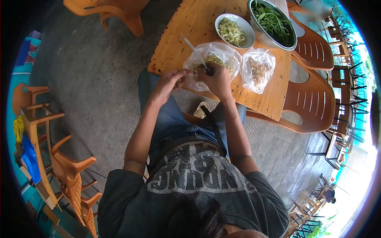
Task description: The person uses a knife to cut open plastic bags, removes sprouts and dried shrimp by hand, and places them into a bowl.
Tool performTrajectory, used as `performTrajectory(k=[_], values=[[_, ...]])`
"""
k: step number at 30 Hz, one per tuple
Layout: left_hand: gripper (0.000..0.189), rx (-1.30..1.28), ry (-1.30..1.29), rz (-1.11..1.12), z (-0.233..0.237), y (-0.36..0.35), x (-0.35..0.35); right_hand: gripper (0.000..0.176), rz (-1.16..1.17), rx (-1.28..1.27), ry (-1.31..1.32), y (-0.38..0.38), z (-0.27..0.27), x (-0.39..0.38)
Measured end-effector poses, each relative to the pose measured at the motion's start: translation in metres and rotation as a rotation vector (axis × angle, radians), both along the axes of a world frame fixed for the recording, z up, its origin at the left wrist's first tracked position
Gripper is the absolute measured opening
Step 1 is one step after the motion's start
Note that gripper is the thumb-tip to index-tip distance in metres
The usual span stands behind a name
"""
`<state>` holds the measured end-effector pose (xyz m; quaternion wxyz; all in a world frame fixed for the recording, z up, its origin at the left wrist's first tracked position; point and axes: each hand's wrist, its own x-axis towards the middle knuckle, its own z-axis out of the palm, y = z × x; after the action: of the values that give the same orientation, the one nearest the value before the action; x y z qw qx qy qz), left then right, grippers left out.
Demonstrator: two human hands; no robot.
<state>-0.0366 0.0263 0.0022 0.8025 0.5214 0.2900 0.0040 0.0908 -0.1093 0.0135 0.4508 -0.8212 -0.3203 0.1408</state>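
Note:
Both hands work at the near edge of a wooden table (190,35). My right hand (216,77) grips a small knife (194,49) whose pale blade sticks up and away over a clear plastic bag of bean sprouts (224,55). My left hand (168,81) is pinched on a bean sprout right beside the right hand, at the bag's near side. A white bowl of bean sprouts (235,29) stands behind the bag.
A second clear bag (258,69) lies right of the first. A metal bowl of green leaves (274,22) stands at the far right of the table. Orange plastic chairs (313,99) stand right, at the top left, and stacked at the lower left on concrete floor.

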Motion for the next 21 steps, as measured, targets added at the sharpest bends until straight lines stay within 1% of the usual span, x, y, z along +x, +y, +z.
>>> performTrajectory(k=[2,5,9,11,14,15,17,19,21], values=[[0.026,-0.011,-0.044,0.015,0.005,-0.003,0.002,0.022,0.038,0.123,0.133,-0.006,0.003,0.004],[0.023,-0.021,-0.103,0.043,0.01,-0.006,0.011,0.02,0.085,0.121,0.346,-0.014,0.025,0.007],[0.021,-0.017,-0.17,0.062,0.023,-0.013,0.027,0.019,0.047,0.131,0.478,-0.02,0.038,0.011],[0.018,-0.008,-0.156,0.066,0.024,-0.016,0.031,0.018,0.011,0.119,0.553,-0.025,0.042,0.013],[0.016,0.01,-0.148,0.047,0.019,-0.016,0.031,0.016,-0.067,0.164,0.366,-0.036,0.047,0.017],[0.016,0.017,-0.147,0.038,0.017,-0.015,0.03,0.015,-0.084,0.254,0.381,-0.045,0.041,0.025],[0.018,0.025,-0.134,0.025,0.013,-0.01,0.024,0.013,-0.22,0.37,0.288,-0.063,0.044,0.036],[0.019,0.048,-0.107,0.017,0.01,-0.004,0.019,0.012,-0.39,0.327,0.128,-0.087,0.045,0.054],[0.019,0.087,-0.06,0.024,0.008,0.0,0.015,0.014,-0.547,0.114,-0.064,-0.105,0.054,0.064]])
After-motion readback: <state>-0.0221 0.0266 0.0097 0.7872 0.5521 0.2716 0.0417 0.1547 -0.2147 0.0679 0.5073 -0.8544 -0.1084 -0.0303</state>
